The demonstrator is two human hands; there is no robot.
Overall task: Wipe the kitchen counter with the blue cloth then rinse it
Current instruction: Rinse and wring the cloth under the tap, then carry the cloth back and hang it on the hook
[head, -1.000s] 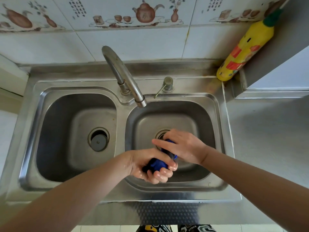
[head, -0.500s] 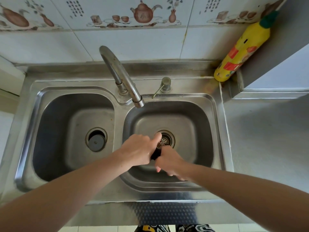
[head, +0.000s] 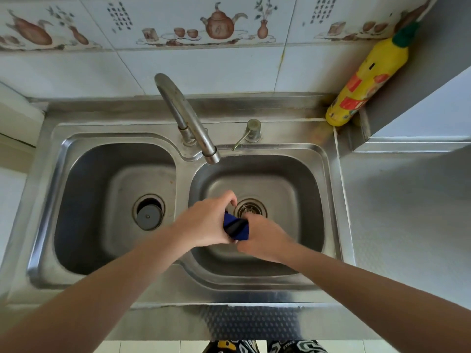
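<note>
Both my hands hold the blue cloth point(head: 236, 227) over the right basin point(head: 300, 179) of the steel double sink. The cloth is twisted into a short dark roll between them. My left hand point(head: 206, 221) grips its left end, fist closed. My right hand point(head: 262, 238) grips the right end, just in front of the drain strainer point(head: 251, 208). Most of the cloth is hidden inside the two fists. The faucet spout point(head: 190, 123) ends above the right basin's back edge, and I see no water running from it.
The left basin point(head: 84, 200) has a dark plug point(head: 149, 216) in its drain. A soap dispenser pump point(head: 251, 132) stands behind the right basin. A yellow bottle point(head: 367, 82) leans in the back right corner. Grey counter point(head: 407, 212) extends to the right of the sink.
My hands have turned against each other on the cloth, wringing it. They moved slightly back towards the drain, and more of the blue roll shows between the fists than half a second ago.
</note>
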